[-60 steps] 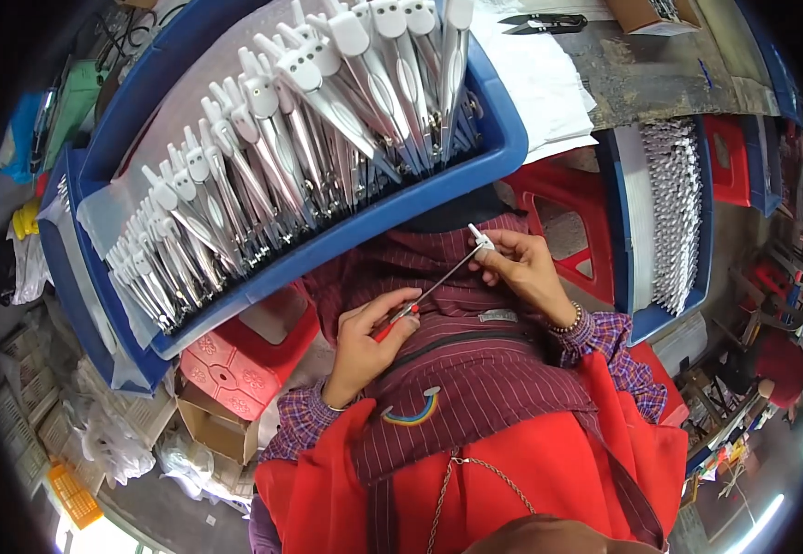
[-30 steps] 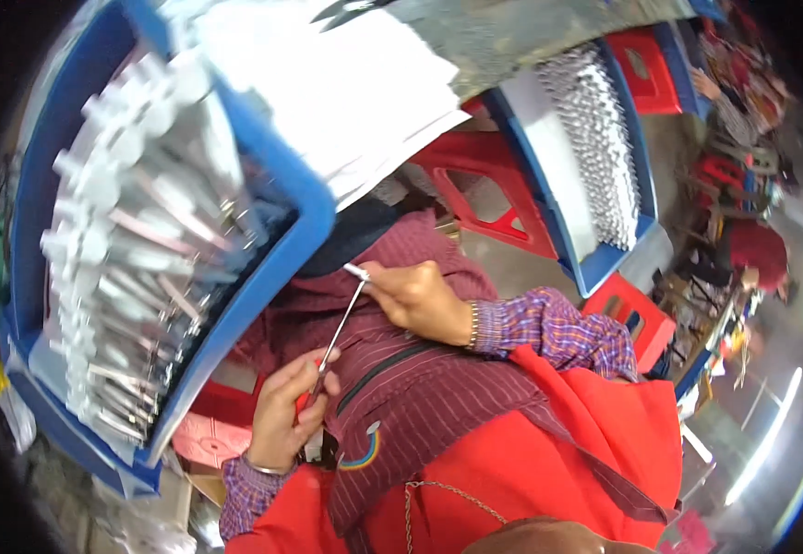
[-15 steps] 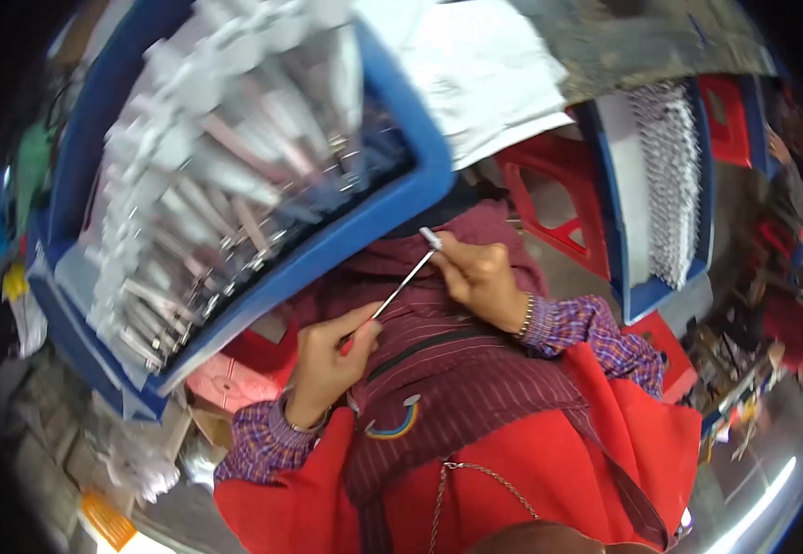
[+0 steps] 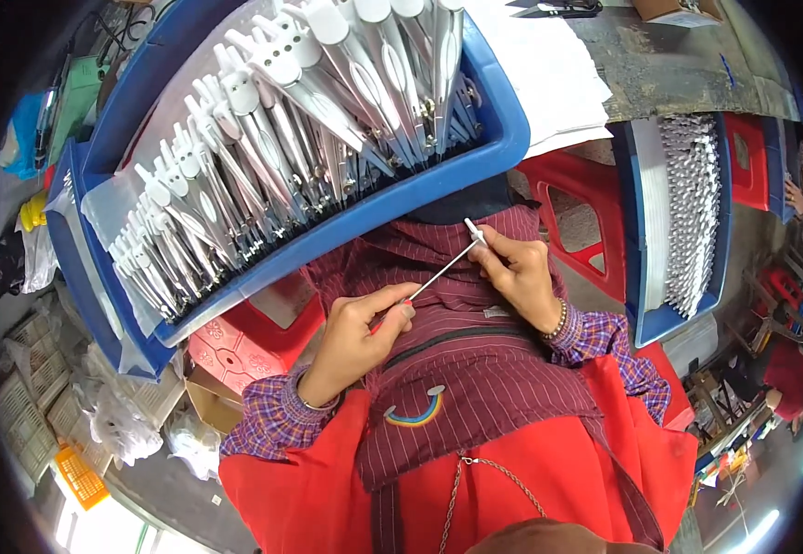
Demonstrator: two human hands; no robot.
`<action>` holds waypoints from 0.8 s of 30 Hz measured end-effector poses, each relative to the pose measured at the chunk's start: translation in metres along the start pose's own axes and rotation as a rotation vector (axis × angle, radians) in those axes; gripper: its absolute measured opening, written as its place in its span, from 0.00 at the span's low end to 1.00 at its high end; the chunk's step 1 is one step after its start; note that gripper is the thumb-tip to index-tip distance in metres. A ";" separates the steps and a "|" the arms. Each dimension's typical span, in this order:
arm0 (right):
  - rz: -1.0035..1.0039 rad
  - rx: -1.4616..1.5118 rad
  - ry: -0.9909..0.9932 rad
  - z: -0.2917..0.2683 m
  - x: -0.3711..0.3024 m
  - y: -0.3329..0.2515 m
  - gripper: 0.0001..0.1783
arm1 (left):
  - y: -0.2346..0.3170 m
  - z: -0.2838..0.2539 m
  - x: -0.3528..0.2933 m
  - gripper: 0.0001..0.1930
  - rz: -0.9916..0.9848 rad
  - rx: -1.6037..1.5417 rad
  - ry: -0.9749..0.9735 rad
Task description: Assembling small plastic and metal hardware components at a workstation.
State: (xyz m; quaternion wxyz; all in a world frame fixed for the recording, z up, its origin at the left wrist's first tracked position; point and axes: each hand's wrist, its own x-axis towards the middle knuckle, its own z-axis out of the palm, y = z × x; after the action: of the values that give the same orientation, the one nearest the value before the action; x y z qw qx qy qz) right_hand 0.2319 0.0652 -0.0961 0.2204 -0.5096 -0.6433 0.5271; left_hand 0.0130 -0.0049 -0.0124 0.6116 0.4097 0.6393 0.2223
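Note:
Above my lap, my left hand (image 4: pixel 363 331) is closed round the red lower end of a thin metal rod (image 4: pixel 442 271). The rod slants up to the right, toward my right hand (image 4: pixel 518 274). Thumb and fingers of that hand pinch a small white piece (image 4: pixel 473 230) at the rod's upper end. Whether the piece is fixed to the rod cannot be made out. A big blue crate (image 4: pixel 355 220) stands just beyond my left hand. It holds rows of long silver parts (image 4: pixel 254 138) with white rounded ends.
White sheets (image 4: pixel 549 78) lie on the worn table (image 4: pixel 646 78) beyond. To the right are a red stool (image 4: pixel 595 235) and a blue crate (image 4: pixel 640 277) of small white-tipped pieces. Plastic bags (image 4: pixel 125 420) and an orange basket (image 4: pixel 81 477) are at lower left. Another person (image 4: pixel 785 383) is at far right.
The view has shifted and sharpened, so the crates and both hands appear farther right. My hands keep the same hold on the rod and the white piece.

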 end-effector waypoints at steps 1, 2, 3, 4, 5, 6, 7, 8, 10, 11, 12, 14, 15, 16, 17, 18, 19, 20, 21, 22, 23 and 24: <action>0.000 0.000 -0.001 0.000 0.000 0.001 0.13 | -0.003 0.000 0.001 0.14 0.016 0.014 -0.003; -0.005 0.013 0.010 0.001 0.000 0.002 0.13 | -0.004 0.000 0.002 0.14 0.014 0.013 -0.003; -0.011 0.026 0.022 0.002 0.000 0.003 0.13 | -0.006 0.000 0.002 0.14 0.018 0.011 -0.003; -0.008 0.027 0.022 0.002 0.000 0.002 0.13 | -0.007 0.000 0.003 0.14 0.023 0.010 -0.006; -0.004 0.011 0.018 0.001 0.001 0.001 0.13 | -0.007 0.000 0.003 0.14 0.020 0.010 -0.008; 0.001 -0.004 0.014 0.001 0.001 0.001 0.13 | -0.007 0.000 0.004 0.13 0.012 0.013 -0.012; 0.001 -0.004 0.014 0.001 0.001 0.000 0.13 | -0.006 0.000 0.003 0.13 0.007 0.016 -0.014; 0.005 -0.006 0.012 0.001 0.001 -0.001 0.13 | -0.006 0.000 0.001 0.13 0.006 0.017 -0.013; 0.013 -0.006 0.008 0.001 0.000 -0.001 0.14 | -0.005 0.000 0.001 0.14 -0.039 -0.017 -0.031; -0.014 -0.027 0.024 0.002 0.001 -0.001 0.13 | -0.004 -0.001 0.001 0.14 -0.044 -0.018 -0.032; -0.041 -0.047 0.039 0.003 0.001 -0.001 0.13 | -0.003 -0.002 0.001 0.15 -0.211 -0.227 -0.070; -0.070 -0.078 0.052 0.003 0.000 -0.001 0.13 | 0.002 -0.007 0.004 0.15 -0.386 -0.441 -0.109; -0.103 -0.110 0.067 0.004 0.000 0.000 0.13 | 0.007 -0.013 0.008 0.15 -0.531 -0.675 -0.186; -0.094 -0.107 0.061 0.004 -0.001 -0.002 0.13 | 0.011 -0.018 0.010 0.16 -0.680 -0.909 -0.262; -0.124 -0.141 0.057 0.003 -0.001 -0.004 0.11 | 0.013 -0.020 0.011 0.16 -0.744 -1.031 -0.301; -0.154 -0.174 0.053 0.002 -0.001 -0.005 0.10 | 0.015 -0.019 0.012 0.16 -0.756 -1.036 -0.300; -0.179 -0.173 0.059 0.005 0.000 -0.005 0.11 | 0.017 -0.018 0.010 0.16 -0.708 -0.924 -0.286; -0.205 -0.172 0.066 0.008 0.002 -0.004 0.12 | 0.017 -0.016 0.008 0.16 -0.660 -0.811 -0.274; -0.244 -0.169 0.075 0.011 0.001 -0.002 0.13 | 0.017 -0.014 0.008 0.16 -0.643 -0.713 -0.198; -0.238 -0.166 0.071 0.011 0.001 -0.001 0.13 | 0.016 -0.012 0.008 0.16 -0.650 -0.714 -0.197; -0.232 -0.180 0.062 0.012 0.001 0.000 0.13 | 0.014 -0.009 0.007 0.16 -0.594 -0.630 -0.154; -0.227 -0.194 0.053 0.013 0.002 0.000 0.13 | 0.010 -0.007 0.005 0.15 -0.537 -0.545 -0.111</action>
State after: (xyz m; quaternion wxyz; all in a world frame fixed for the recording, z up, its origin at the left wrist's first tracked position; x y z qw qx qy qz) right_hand 0.2207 0.0610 -0.1008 0.2453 -0.4663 -0.7385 0.4207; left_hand 0.0093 0.0068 -0.0063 0.7681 0.0613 0.6072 0.1936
